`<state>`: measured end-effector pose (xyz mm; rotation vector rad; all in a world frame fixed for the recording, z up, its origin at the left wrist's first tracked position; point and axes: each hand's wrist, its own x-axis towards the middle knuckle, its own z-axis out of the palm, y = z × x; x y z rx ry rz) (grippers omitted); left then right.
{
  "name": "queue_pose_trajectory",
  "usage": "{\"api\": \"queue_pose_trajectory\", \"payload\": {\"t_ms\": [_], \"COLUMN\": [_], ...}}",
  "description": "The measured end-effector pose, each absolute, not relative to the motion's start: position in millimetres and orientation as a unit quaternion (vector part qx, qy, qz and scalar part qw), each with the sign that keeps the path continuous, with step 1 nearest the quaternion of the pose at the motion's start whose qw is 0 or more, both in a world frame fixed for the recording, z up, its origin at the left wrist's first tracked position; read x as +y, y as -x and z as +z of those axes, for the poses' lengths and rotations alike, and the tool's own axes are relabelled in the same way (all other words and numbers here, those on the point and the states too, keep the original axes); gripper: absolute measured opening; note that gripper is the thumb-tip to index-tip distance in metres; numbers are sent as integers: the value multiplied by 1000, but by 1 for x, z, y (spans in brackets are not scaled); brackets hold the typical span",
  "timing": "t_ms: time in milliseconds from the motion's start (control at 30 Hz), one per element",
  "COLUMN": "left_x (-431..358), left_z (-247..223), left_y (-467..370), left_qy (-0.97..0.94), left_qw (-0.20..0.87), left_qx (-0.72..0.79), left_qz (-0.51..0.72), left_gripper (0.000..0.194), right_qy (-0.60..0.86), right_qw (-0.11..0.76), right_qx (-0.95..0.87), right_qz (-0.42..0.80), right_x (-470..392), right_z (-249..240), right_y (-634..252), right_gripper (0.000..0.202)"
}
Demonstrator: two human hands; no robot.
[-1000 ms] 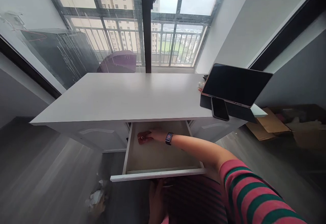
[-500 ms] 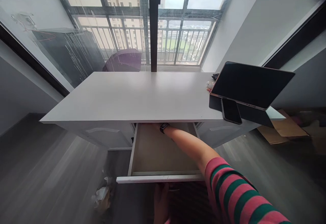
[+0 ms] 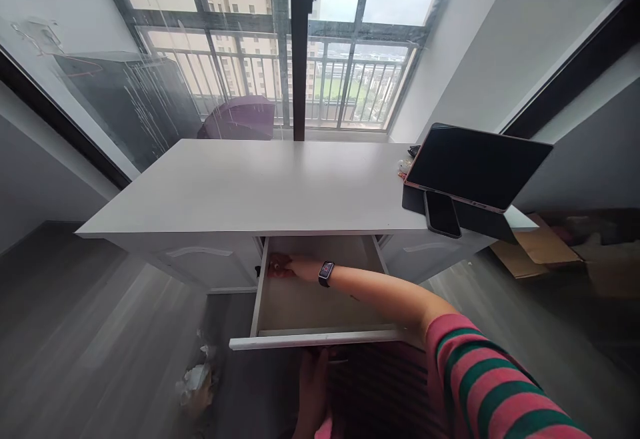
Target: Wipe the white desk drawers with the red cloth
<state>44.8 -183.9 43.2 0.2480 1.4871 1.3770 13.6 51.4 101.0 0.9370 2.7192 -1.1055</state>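
Observation:
A white desk drawer [image 3: 310,339] is pulled out beneath the desktop, its pale inside showing. My right hand [image 3: 283,266] is inside it, by the left wall toward the back, with fingers curled together. Whatever they hold, if anything, is too small and dark to make out. On the right wrist sits a black smartwatch [image 3: 326,273], below a pink and green striped sleeve [image 3: 500,379]. My left hand [image 3: 314,376] reaches up under the drawer front; its fingers are hidden behind that edge.
On the white desktop [image 3: 280,186], a tablet [image 3: 475,166] leans on its dark cover at the right, with a phone [image 3: 443,214] before it. Small wrapped items [image 3: 404,168] lie beside them. Cardboard [image 3: 545,246] is on the floor right, a plastic bag [image 3: 195,379] lower left.
My right hand has come out from under the desktop and moved left and toward me, to the drawer's left wall. The left hand stays under the drawer front.

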Motion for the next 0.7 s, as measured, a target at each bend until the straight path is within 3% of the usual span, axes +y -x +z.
{"api": "queue_pose_trajectory", "payload": {"t_ms": [233, 367, 500, 600, 700], "left_x": [-188, -187, -184, -179, -171], "left_z": [33, 41, 50, 53, 55], "left_y": [-46, -44, -39, -38, -38], "left_qy": [-124, -138, -140, -130, -130], "left_qw": [505, 501, 524, 567, 576], "left_qx": [626, 617, 577, 542, 539], "left_qz": [581, 591, 611, 607, 601], "left_gripper": [56, 47, 47, 49, 45], "right_qy": [-115, -100, -124, -124, -91], "right_qw": [167, 219, 264, 209, 53], "right_qx": [957, 916, 869, 862, 879], "right_qz": [-209, -320, -399, -445, -465], "right_x": [5, -2, 14, 29, 26], "right_z": [86, 87, 106, 134, 167], "right_y": [-30, -27, -33, -50, -67], "right_gripper": [46, 50, 34, 34, 42]}}
